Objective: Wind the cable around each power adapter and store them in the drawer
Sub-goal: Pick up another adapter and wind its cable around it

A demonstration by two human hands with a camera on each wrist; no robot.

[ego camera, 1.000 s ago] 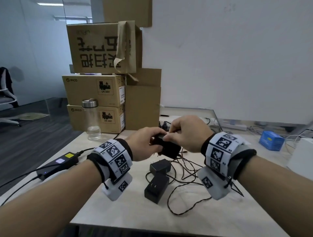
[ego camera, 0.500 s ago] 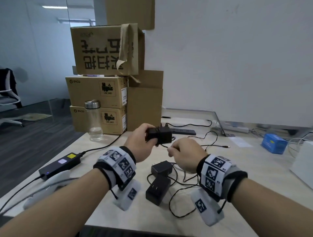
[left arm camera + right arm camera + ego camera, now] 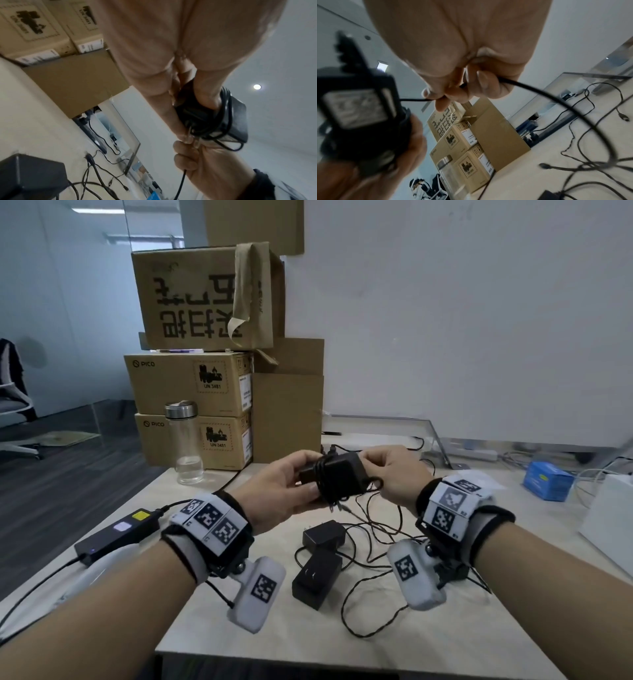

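Since a moment ago several more cable turns lie round the black power adapter (image 3: 337, 477) gripped in the left hand (image 3: 279, 493), the right hand (image 3: 394, 474) pinching its cable (image 3: 539, 93); two unwound adapters (image 3: 320, 559) wait on the desk (image 3: 260, 642), no drawer visible

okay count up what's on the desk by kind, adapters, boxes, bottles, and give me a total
Small black power adapters: 3, one in the hands, two on the desk
Brown cardboard boxes: 4
Clear bottle: 1
Blue box: 1
Total: 9

Held adapter (image 3: 337, 477) between hands, above two adapters (image 3: 320, 559) on table (image 3: 445, 645); boxes (image 3: 191, 412) behind-left.
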